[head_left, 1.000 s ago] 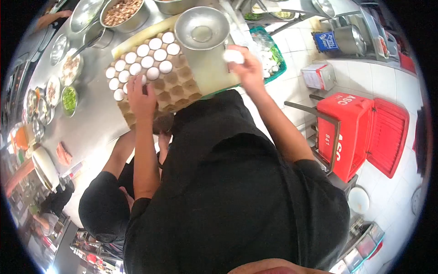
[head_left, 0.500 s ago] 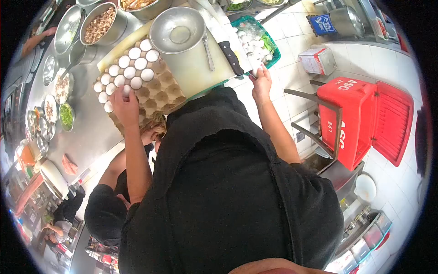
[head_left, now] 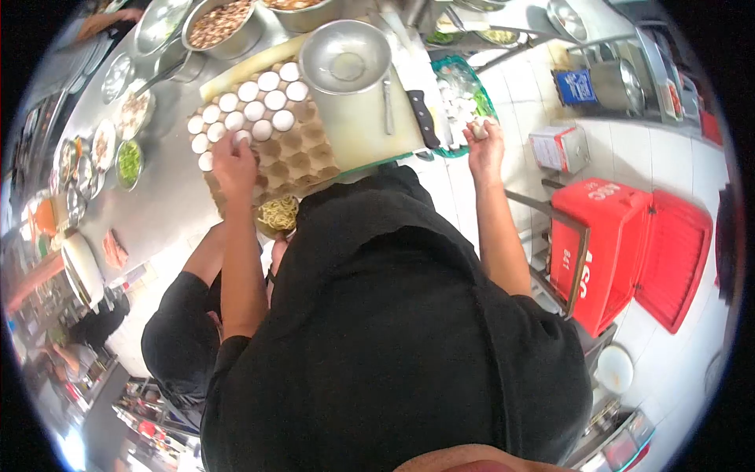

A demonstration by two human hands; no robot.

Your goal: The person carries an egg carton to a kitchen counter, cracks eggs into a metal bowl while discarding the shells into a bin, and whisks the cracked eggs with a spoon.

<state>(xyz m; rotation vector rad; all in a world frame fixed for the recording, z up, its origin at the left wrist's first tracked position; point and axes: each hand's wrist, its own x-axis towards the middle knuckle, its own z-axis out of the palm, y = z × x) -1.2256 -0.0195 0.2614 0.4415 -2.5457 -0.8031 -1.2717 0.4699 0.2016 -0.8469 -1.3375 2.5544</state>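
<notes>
My left hand (head_left: 234,167) is closed on a white egg (head_left: 241,138) at the edge of the rows of eggs in the brown egg carton (head_left: 303,161). Several white eggs fill the carton's far and left part; its near right cups hold none. Off to the right, my right hand (head_left: 485,145) is closed round an eggshell (head_left: 480,126), beside the green basket (head_left: 456,151) of shells and greens. Between my hands, a metal bowl (head_left: 322,59) with some clear liquid stands on the cutting board (head_left: 346,126).
A fork (head_left: 388,110) and a black-handled knife (head_left: 422,118) lie right of the bowl. Metal bowls of chopped food (head_left: 220,27) stand at the back left. A co-worker (head_left: 182,334) is close on my left, near a bowl of noodles (head_left: 279,214). A red crate (head_left: 602,252) stands at the right.
Over the last second my right hand has moved right, from near the bowl to beside the green basket. The noodle bowl now shows near the carton's near edge. The whole view has shifted.
</notes>
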